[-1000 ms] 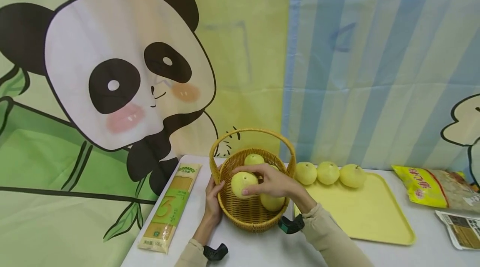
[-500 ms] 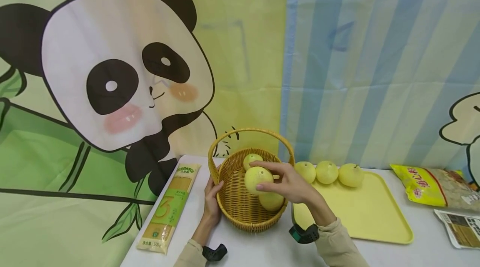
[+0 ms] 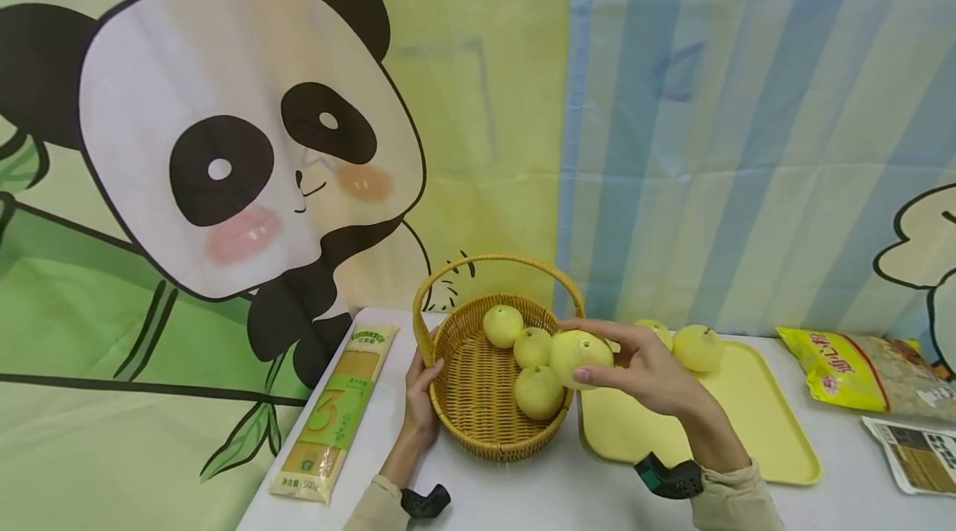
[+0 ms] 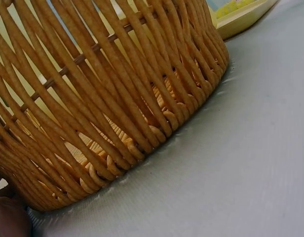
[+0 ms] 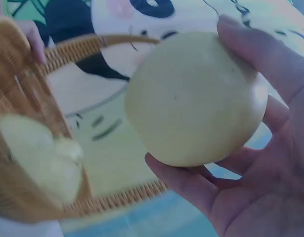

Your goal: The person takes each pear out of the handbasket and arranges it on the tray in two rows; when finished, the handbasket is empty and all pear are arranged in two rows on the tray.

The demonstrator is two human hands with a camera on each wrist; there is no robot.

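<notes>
My right hand (image 3: 646,365) grips a round yellow-green pear (image 3: 578,358), thumb on one side and fingers on the other, over the right rim of the wicker basket. In the right wrist view the same pear (image 5: 194,98) fills the grasp. The wicker basket (image 3: 478,423) stands upright with its handle raised and holds three more pears, one at the back (image 3: 503,325) and two on the right. My left hand (image 3: 421,394) holds the basket's left side, thumb over the rim. The left wrist view shows mostly woven basket wall (image 4: 107,94).
Right of the basket lies a yellow tray (image 3: 747,423) with pears (image 3: 698,348) along its back edge, partly behind my right hand. A noodle packet (image 3: 336,415) lies left of the basket. Farther right are a yellow food bag (image 3: 859,373) and a flat packet (image 3: 914,456). A printed curtain (image 3: 478,99) hangs behind.
My right hand has carried the pear rightward from above the basket's middle to its right rim, uncovering the pears inside. The left hand has stayed on the basket.
</notes>
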